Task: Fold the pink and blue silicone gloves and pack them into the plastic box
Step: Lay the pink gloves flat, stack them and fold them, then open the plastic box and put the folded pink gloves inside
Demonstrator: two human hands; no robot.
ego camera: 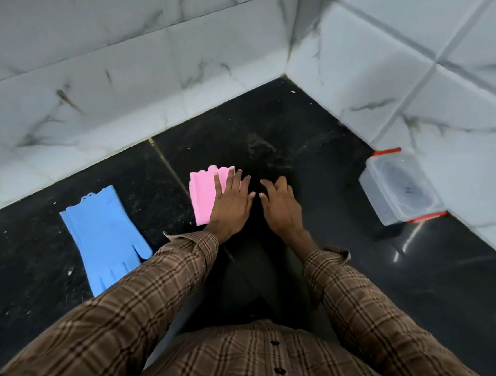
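Pink glove (205,196): lies on the black worktop, mid-way along, out from the rear wall corner. It shows as a compact rectangle, so it reads as already folded at least once; scalloped cuff edge toward the rear wall, long axis running from the near edge toward that wall, tilted slightly left. Its right part is hidden under the left hand.

Left hand (230,205): flat on the pink glove, fingers straight and spread, pressing down on the right side of it. Gripping nothing.

Right hand (281,209): just beside the left hand, to its right, off the glove, over bare worktop. Fingers lightly bent, nothing held. Whether it touches the surface cannot be told.

Blue glove (105,237): unfolded, flat, well apart to the left of the pink one, near the left wall edge. Cuff toward the wall, fingers toward the near edge, partly hidden by the left sleeve (152,284). Long axis runs roughly parallel to the pink glove's.

Box (398,191): clear plastic, red clips, open and apparently empty, against the right wall, well apart from both hands on the right.

Governing relation: the pink glove sits under the left hand, while the box lies far right, nearer the right hand. Judgement: folding of the pink glove is nearly done; the carry to the box runs rightward across the body, so a handover or right-hand pick would suit. The blue glove is not yet begun.
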